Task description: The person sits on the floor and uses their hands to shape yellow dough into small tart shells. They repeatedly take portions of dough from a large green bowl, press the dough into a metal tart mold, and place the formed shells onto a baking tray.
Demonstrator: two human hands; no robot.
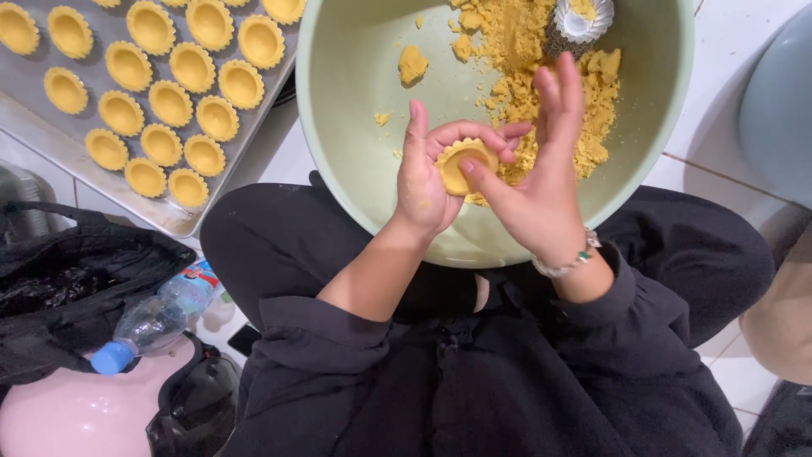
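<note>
My left hand [427, 182] grips a tart shell [463, 165], right hand [537, 182] open, one finger pressing dough; tray [51, 140] far left of it nearly filled; loose dough [541, 93] remains just beyond in bowl [355, 101].

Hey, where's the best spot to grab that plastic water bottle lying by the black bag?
Probably around the clear middle of the plastic water bottle, coming from above. It lies on its side, blue cap toward the lower left, resting against the black bag, so the upper flank is the free side.
</note>
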